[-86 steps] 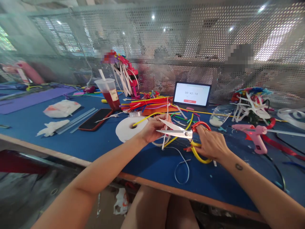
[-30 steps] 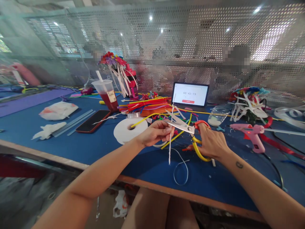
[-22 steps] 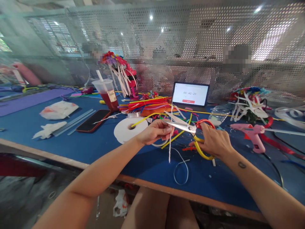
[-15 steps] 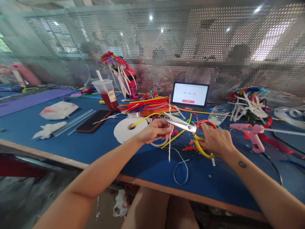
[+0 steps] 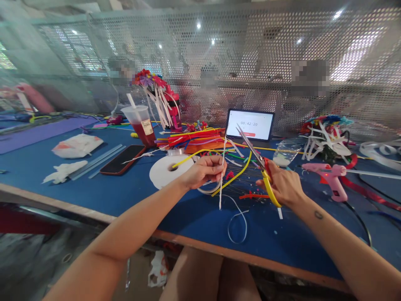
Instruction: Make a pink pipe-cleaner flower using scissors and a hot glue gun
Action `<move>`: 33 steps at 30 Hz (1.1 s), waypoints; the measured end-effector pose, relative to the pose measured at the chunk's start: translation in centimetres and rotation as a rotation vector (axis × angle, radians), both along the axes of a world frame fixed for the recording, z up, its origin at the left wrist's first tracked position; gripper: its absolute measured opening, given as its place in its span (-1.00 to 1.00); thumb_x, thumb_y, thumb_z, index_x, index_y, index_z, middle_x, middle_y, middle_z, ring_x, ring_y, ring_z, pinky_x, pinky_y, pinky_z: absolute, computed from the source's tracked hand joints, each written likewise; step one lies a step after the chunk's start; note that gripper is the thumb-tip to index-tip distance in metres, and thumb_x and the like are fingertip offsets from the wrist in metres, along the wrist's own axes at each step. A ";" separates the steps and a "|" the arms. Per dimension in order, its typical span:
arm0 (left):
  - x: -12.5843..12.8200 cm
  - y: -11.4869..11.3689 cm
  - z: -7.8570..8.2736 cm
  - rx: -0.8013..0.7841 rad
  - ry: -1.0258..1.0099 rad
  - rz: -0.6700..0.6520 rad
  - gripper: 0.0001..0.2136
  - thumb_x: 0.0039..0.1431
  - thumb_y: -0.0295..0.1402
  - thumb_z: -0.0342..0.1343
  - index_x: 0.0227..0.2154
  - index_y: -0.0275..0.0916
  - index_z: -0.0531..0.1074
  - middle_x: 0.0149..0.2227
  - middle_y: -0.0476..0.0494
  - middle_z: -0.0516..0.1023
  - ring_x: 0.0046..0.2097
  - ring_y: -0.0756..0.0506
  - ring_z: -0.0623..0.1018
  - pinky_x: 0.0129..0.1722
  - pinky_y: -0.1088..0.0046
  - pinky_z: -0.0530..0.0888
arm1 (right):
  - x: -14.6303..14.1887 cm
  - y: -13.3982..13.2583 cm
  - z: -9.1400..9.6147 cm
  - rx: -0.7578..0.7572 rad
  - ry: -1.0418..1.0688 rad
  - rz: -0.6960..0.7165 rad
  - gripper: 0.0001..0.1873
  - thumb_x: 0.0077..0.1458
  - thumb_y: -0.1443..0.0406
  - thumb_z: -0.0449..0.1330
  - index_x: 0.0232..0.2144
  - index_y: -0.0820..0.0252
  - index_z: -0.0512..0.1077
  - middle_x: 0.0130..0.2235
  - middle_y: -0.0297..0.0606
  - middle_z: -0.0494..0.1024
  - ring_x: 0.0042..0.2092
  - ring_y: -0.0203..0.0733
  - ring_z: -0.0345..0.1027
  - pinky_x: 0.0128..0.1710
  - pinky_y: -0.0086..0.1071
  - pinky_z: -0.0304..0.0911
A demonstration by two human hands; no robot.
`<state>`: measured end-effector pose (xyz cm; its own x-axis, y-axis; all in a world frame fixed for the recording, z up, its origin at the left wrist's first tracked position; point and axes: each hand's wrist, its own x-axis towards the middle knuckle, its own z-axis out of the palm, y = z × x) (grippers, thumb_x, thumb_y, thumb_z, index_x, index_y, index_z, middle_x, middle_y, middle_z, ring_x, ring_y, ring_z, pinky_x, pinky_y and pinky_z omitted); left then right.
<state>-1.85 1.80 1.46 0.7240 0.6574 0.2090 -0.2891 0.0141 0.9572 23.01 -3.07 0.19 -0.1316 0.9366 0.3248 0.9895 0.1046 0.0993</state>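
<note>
Pinched between the fingertips of my left hand (image 5: pixel 205 172) is a thin white twisted strip (image 5: pixel 221 190), standing almost upright, its ends sticking out above and below. Some of those fingers are hidden behind the thumb. My right hand (image 5: pixel 285 183) is closed round the handles of a pair of scissors (image 5: pixel 250 146) with red and yellow grips. The blades point up and to the left, nearly together, apart from the strip. Below and behind my left hand lies a white roll of ribbon (image 5: pixel 159 173). A yellow pipe cleaner (image 5: pixel 236 177) lies between the hands.
A bundle of coloured pipe cleaners (image 5: pixel 197 138) lies behind the roll. A tablet (image 5: pixel 249 124) stands at the back. On the right is a pink glue gun (image 5: pixel 332 175); on the left, a phone (image 5: pixel 123 159) and a cup of red drink (image 5: pixel 142 127).
The scissors have swung from pointing left at the strip to pointing upward, and their blades have drawn together. A white offcut has dropped toward the table. My left hand has barely moved.
</note>
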 end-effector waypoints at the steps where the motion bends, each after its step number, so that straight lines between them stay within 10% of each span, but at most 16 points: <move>1: 0.0 0.0 0.0 -0.001 -0.002 -0.007 -0.76 0.00 -0.29 0.20 -0.56 -0.33 0.29 -0.64 0.03 0.31 -0.62 0.13 0.23 -0.65 0.58 0.04 | 0.0 0.0 0.0 -0.001 0.007 0.014 -0.43 0.02 -0.09 -0.05 -0.13 0.24 0.23 -0.56 -0.26 0.47 -0.56 -0.12 0.31 -0.55 -0.42 -0.23; 33: 0.0 -0.6 0.4 0.024 0.063 0.115 -0.78 -0.09 -0.35 0.21 -0.57 -0.32 0.27 -0.64 0.06 0.32 -0.62 0.12 0.29 -0.64 0.58 0.14 | -0.5 -0.4 0.4 0.050 -0.198 -0.021 -0.25 0.07 -0.22 -0.23 -0.10 0.25 0.30 -0.43 -0.09 0.54 -0.44 -0.01 0.44 -0.57 -0.42 -0.24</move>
<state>-1.84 1.25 1.89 0.6564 0.7320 0.1825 -0.2273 -0.0388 0.9731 22.52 -3.45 0.54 -0.1780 0.9230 0.3411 0.9521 0.0739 0.2969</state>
